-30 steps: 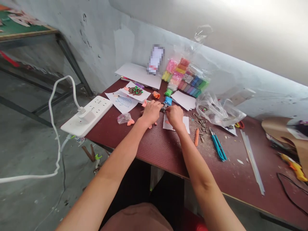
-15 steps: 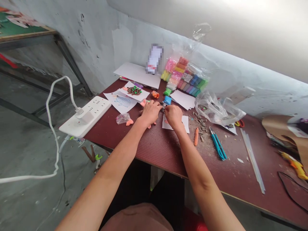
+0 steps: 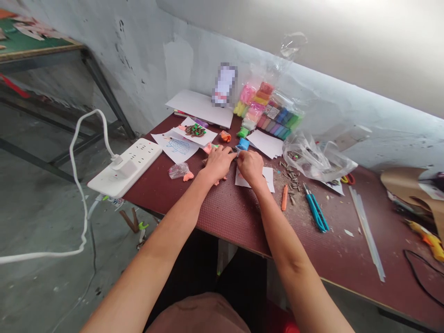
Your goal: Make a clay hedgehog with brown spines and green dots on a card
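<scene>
In the head view, your left grip (image 3: 220, 164) and right grip (image 3: 251, 166) nearly meet at the centre of the frame, the right one's fingers curled, the left one's reaching toward them. What either grasps, I cannot tell. The blue packet (image 3: 243, 144) lies on the tabletop (image 3: 225, 210), just above your fingertips in the frame; white paper (image 3: 269, 176) lies under your right grip.

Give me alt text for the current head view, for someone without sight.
A person's left hand and right hand are close together above a dark red table, beside a blue packet; anything between them is unclear. Scattered seeds, a teal tool and colorful packs are nearby.
</scene>
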A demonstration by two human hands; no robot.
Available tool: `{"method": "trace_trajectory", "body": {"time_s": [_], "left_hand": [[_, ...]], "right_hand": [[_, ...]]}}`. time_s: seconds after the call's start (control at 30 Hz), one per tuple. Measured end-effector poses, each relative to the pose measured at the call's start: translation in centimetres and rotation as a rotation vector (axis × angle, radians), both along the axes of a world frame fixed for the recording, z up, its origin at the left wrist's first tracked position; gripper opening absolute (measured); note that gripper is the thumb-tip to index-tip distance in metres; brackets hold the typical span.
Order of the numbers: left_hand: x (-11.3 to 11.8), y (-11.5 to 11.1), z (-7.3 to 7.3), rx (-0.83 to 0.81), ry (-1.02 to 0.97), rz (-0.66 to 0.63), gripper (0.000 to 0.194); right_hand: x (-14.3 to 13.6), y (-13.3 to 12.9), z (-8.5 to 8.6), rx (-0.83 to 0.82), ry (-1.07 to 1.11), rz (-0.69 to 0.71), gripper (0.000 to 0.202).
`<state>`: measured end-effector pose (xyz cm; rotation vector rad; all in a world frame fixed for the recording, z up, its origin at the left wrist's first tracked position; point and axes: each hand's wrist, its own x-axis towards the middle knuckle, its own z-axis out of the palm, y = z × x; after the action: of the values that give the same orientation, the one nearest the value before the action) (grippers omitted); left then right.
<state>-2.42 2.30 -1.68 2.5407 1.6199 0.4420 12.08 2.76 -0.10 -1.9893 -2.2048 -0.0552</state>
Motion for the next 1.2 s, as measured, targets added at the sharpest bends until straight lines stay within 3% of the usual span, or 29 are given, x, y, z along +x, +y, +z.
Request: {"method": "trace_trajectory", "body": {"time_s": [0.2, 0.33, 0.53, 0.67, 0.93, 1.2], "left_hand": [[-0.2, 0.0, -0.2, 0.001, -0.019, -0.008, 0.045], [-0.1, -0.1, 0.2, -0.019, -0.039, -0.005, 0.043], [0.1, -0.3, 1.3, 0.055, -0.154, 0.005, 0.035], [0.1, -0.3, 1.4, 0.076, -0.184, 0.007, 0.032], [-0.1, -0.1, 0.6, -0.006, -0.045, 0.017, 0.034], [-0.1, 0.0, 0.8, -0.026, -0.02, 0.014, 0.035]], "right_hand": [[0.8, 0.3, 0.0, 0.225, 0.39, -0.019, 0.023], [2.0, -0.4, 0.9, 0.217, 0.622, -0.024, 0.021], [4.2, -2.7, 1.2, 0.131, 0.759, -0.045, 0.022], [4.4, -2.8, 0.8, 0.072, 0.715, -0.029, 0.021], [2.3, -0.2, -0.3, -0.042, 0.401, -0.017, 0.029], [1.6, 0.9, -1.0, -0.058, 0.345, -0.033, 0.033]]}}
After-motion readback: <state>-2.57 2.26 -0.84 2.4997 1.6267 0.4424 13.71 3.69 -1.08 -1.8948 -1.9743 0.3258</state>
